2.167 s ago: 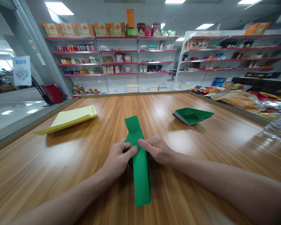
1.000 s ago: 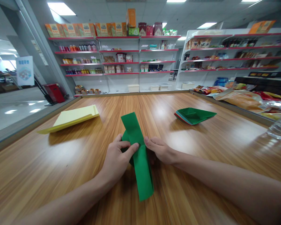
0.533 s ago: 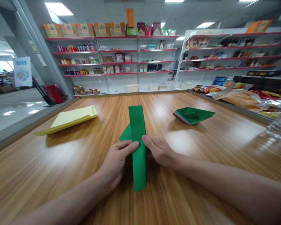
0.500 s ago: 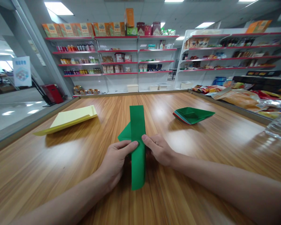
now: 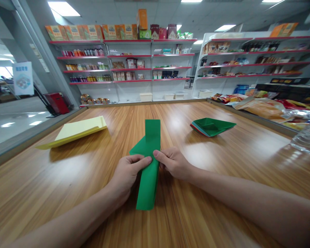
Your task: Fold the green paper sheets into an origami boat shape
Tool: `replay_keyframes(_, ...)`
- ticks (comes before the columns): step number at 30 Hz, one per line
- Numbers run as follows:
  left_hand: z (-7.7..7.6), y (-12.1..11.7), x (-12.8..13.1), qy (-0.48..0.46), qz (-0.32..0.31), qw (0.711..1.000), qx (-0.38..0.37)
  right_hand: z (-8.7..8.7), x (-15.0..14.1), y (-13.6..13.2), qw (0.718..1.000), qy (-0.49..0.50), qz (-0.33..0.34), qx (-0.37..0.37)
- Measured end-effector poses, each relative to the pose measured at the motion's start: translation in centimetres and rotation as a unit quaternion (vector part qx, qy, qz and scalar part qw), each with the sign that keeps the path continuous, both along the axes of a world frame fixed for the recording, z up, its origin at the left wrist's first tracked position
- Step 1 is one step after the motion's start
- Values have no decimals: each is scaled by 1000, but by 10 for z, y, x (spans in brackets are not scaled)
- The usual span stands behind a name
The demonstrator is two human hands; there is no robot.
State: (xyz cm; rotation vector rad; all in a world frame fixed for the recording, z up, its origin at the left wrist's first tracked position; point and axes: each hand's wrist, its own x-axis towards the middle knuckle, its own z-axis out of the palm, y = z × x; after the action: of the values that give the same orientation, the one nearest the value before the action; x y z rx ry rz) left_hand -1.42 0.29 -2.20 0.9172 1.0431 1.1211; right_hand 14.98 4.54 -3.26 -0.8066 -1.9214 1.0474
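A folded piece of green paper [image 5: 150, 175] is held above the table in front of me. It forms a long upright strip, with a pointed flap sticking out to its left. My left hand [image 5: 126, 174] pinches the strip from the left, thumb on its front face. From the other side, my right hand [image 5: 174, 163] grips the right edge, its thumb also on the front near the left thumb. The fingers behind the paper are mostly hidden.
On the wooden table [image 5: 98, 213] a stack of yellow paper [image 5: 80, 129] lies at left. A folded stack of coloured paper, green on top [image 5: 215, 125], sits at right. Snack packages [image 5: 263, 110] and clear plastic [image 5: 308, 137] line the right side. Stocked shelves [image 5: 129, 81] stand behind.
The lower part of the green strip has swung left and now slants, while its top end sits slightly lower. My right thumb has shifted a little left across the paper.
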Motion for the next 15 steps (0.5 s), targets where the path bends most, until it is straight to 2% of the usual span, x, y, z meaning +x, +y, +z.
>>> replay_keyframes(7, -1, 2, -1, 48, 2, 999, -1, 1, -2, 1, 997, 4, 14, -76)
replay_keyframes(12, 3, -1, 1, 41, 19, 999, 2, 3, -2, -1, 998, -11, 14, -55)
replay_keyframes(15, 5, -3, 2, 34, 39, 999, 7, 4, -2, -1, 997, -5, 42, -71)
